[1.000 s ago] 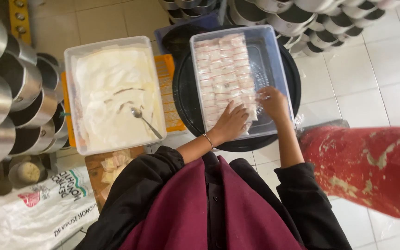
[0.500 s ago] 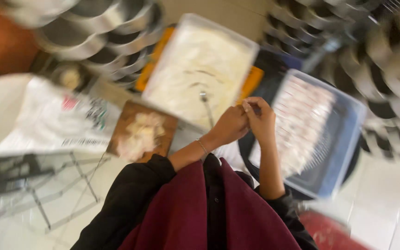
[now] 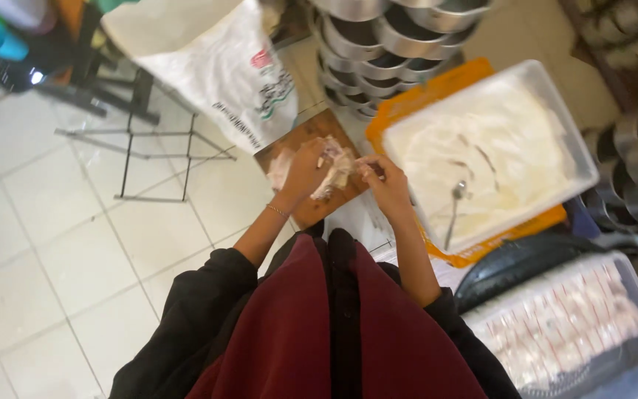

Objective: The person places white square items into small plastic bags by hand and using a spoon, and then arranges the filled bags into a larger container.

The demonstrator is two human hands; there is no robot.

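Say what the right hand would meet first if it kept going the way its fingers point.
The right hand points left toward the pale wrapper held by the left hand above the wooden board. It would likely meet that wrapper first; it already seems to touch it.

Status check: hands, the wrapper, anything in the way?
Left hand grips thin wrapper over cutting board. Right hand pinches its edge. Nothing between them.

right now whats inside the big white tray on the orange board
The white tray holds a smooth layer of white batter or cream, with a metal spoon lying in it near the front edge. The tray's bottom is covered, so nothing under that layer shows.
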